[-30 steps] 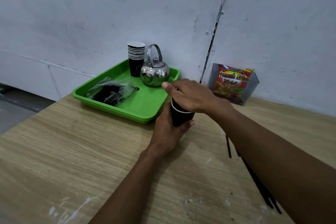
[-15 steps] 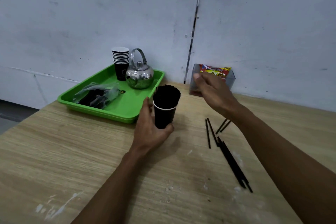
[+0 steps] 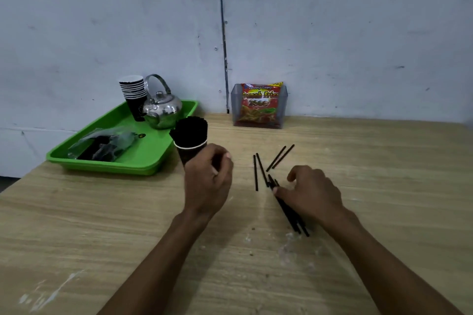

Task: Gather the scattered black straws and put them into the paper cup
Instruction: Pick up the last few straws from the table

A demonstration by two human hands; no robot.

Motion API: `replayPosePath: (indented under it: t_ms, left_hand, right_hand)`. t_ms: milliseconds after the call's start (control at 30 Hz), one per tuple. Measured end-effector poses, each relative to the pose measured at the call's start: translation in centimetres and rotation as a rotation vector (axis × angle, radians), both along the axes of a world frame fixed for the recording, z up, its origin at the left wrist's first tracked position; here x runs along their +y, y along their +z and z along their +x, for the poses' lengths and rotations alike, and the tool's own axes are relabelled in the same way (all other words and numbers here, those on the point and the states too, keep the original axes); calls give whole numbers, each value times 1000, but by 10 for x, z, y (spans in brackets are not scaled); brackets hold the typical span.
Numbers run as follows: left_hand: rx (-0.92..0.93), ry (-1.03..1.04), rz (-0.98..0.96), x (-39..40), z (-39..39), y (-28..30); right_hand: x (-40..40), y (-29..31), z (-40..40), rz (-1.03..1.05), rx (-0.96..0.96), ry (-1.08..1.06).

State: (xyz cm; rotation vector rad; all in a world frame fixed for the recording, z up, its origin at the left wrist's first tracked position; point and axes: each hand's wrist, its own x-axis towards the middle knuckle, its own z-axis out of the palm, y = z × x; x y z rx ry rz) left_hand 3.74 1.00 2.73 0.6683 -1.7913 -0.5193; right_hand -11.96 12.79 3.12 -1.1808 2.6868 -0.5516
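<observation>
A black paper cup [image 3: 190, 153] with a white rim stands on the wooden table, packed with upright black straws [image 3: 190, 130]. My left hand [image 3: 208, 181] wraps around the cup from the near side. Several loose black straws [image 3: 261, 170] lie scattered on the table to the right of the cup. My right hand [image 3: 311, 192] rests on a bundle of black straws [image 3: 291, 215] that points toward me, with its fingertips on them. Whether it grips them I cannot tell.
A green tray [image 3: 143, 165] at the back left carries a stack of paper cups [image 3: 133, 96], a steel kettle [image 3: 162, 110] and a plastic bag of dark items [image 3: 102, 146]. A clear box with a red snack packet [image 3: 259, 105] stands against the wall.
My right hand has left the top of the cup, swung right and come down onto the loose straws. The left hand stays on the cup. The view has shifted left.
</observation>
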Motion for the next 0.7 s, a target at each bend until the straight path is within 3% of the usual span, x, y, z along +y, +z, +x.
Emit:
replayPosePath:
  t_ms: [200,467,700]
  left_hand:
    - [-569,-3,334,0,-60,-13]
    - [-905,140,393,6,-94,9]
    - [-1096,185,403,2,-97,21]
  right_hand:
    - [8,-4,19,-32,106,6]
    - [14,3,1,-70,81,-53]
    - [12,7,-9,153,100,16]
